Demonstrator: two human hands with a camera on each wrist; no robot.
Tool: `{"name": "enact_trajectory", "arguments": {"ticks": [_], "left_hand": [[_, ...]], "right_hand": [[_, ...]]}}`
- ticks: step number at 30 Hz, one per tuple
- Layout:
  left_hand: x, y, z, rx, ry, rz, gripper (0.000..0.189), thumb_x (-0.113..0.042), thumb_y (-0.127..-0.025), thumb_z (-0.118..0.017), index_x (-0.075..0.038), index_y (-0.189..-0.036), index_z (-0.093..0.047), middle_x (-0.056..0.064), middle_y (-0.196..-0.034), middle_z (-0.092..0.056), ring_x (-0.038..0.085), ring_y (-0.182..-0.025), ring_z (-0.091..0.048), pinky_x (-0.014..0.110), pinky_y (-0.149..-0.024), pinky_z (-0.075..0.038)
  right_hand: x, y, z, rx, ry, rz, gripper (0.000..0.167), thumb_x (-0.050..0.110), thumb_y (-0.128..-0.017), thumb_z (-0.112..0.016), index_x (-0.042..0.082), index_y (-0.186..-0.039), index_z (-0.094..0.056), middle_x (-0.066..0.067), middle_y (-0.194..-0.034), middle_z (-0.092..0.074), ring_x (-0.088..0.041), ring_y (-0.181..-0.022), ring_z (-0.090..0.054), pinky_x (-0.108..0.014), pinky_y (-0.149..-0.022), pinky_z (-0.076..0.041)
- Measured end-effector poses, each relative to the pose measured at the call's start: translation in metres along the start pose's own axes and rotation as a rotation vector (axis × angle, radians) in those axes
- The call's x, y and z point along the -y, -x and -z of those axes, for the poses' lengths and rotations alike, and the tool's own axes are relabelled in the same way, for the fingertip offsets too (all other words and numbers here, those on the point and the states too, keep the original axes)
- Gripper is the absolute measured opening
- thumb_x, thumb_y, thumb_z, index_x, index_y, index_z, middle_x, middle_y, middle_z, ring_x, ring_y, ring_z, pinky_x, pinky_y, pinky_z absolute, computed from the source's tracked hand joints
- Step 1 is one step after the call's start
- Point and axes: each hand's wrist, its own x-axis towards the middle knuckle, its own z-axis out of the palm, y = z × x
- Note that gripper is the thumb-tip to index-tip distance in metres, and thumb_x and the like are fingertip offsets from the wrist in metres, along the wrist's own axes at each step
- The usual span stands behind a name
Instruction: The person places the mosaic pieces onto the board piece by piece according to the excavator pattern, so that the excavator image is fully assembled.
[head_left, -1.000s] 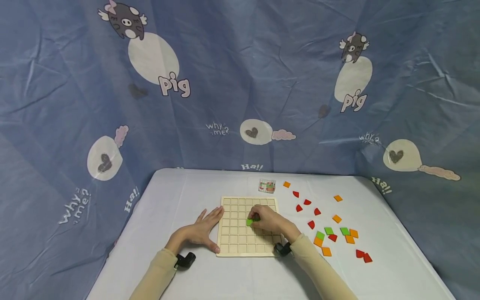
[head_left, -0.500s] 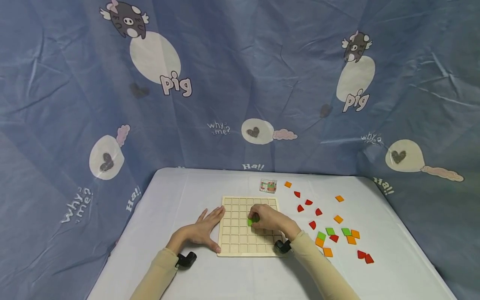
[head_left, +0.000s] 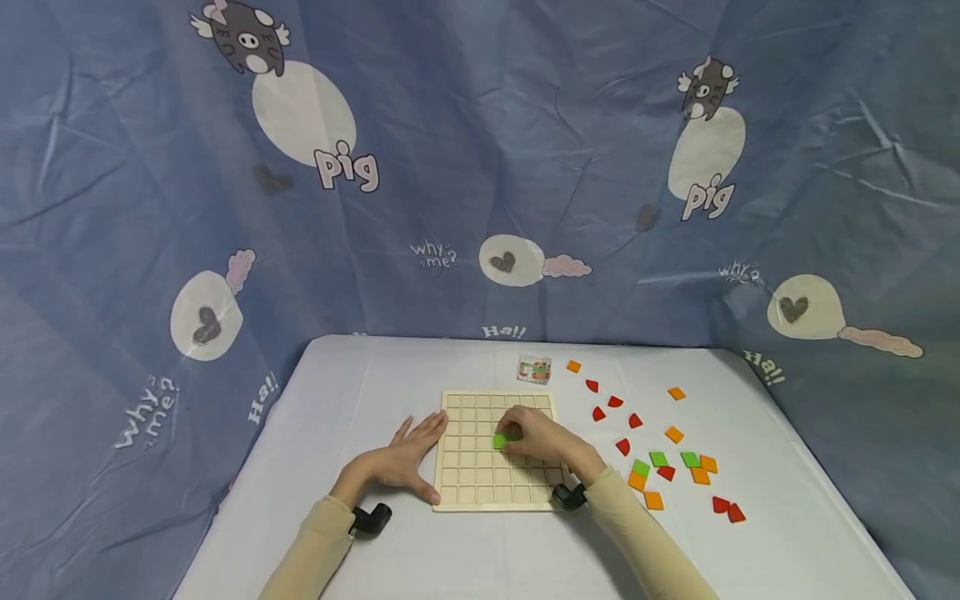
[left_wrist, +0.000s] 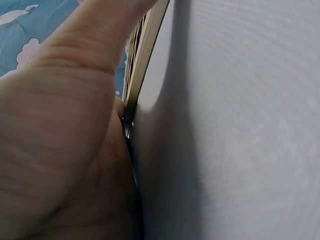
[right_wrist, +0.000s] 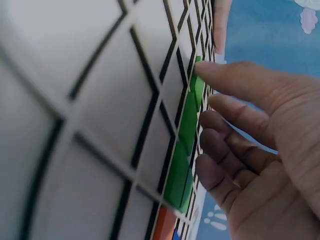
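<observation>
My left hand [head_left: 401,460] lies spread at the left side of a pale wooden grid board [head_left: 465,479], its fingertips and thumb on the edge. In the left wrist view, the thumb [left_wrist: 65,95] reaches up to the board's rim [left_wrist: 145,55]. Over the board's middle, my right hand [head_left: 534,435] holds a small square green tile [head_left: 499,442] between thumb and index finger. The right wrist view shows the thumb tip on the far end of a line of green tiles [right_wrist: 180,172] in the grid, the other fingers loosely curled. Beside them is an orange-red piece [right_wrist: 164,224].
Right of the board lie loose orange tiles [head_left: 674,435], green tiles [head_left: 658,459] and red quarter-round pieces [head_left: 623,447], several of them touching or overlapping. A small printed pattern card [head_left: 534,369] lies behind the board. A blue printed curtain [head_left: 420,167] hangs past the white table [head_left: 360,375].
</observation>
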Motion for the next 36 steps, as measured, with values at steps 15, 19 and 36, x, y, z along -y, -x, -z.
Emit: {"name": "enact_trajectory", "arguments": {"ticks": [15, 19, 36], "left_hand": [[0.002, -0.002, -0.001, 0.000, 0.001, 0.004, 0.134, -0.062, -0.062, -0.081, -0.006, -0.155, -0.001, 0.011, -0.164, 0.004, 0.030, -0.151, 0.004, 0.057, -0.119, 0.011], [0.001, -0.001, 0.000, -0.004, 0.003, -0.005, 0.133, -0.062, -0.063, -0.080, -0.005, -0.155, -0.002, 0.011, -0.163, 0.005, 0.030, -0.151, 0.004, 0.057, -0.118, 0.011], [0.001, -0.001, -0.001, 0.002, -0.001, 0.007, 0.135, -0.063, -0.062, -0.080, -0.006, -0.155, -0.001, 0.011, -0.164, 0.005, 0.030, -0.151, 0.005, 0.057, -0.118, 0.012]], "right_hand": [[-0.056, 0.094, 0.037, -0.171, -0.169, -0.151, 0.021, 0.010, -0.080, -0.071, 0.015, -0.095, -0.058, 0.002, -0.087, -0.056, -0.014, -0.081, -0.051, -0.022, -0.066, -0.045], [-0.078, 0.127, 0.050, -0.214, -0.186, -0.244, 0.023, 0.007, -0.079, -0.071, 0.012, -0.096, -0.058, -0.003, -0.088, -0.056, -0.018, -0.081, -0.051, -0.021, -0.065, -0.043], [-0.129, 0.186, 0.065, -0.202, -0.119, -0.507, 0.038, 0.012, -0.076, -0.078, 0.004, -0.108, -0.059, -0.006, -0.101, -0.056, -0.019, -0.088, -0.049, -0.028, -0.076, -0.046]]}}
